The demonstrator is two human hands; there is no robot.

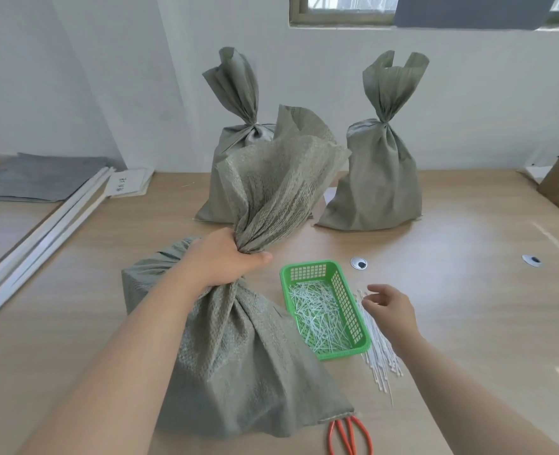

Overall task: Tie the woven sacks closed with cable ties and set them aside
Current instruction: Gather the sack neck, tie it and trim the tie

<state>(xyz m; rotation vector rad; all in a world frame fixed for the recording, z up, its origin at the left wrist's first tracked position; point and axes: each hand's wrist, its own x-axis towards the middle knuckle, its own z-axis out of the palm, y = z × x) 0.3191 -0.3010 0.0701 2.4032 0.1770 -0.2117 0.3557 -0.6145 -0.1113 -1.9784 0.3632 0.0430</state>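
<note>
My left grip clenches the woven sack bunched for tying; my right grip, slack and empty, hovers over cable ties.

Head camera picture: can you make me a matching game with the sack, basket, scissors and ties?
1 near sack
2 basket
3 scissors
4 loose ties

A green, white bits inside
B orange handles, at the sack's corner
C neck held by the left hand
D lying right of the basket

Pairs: 1-C, 2-A, 3-B, 4-D
</note>
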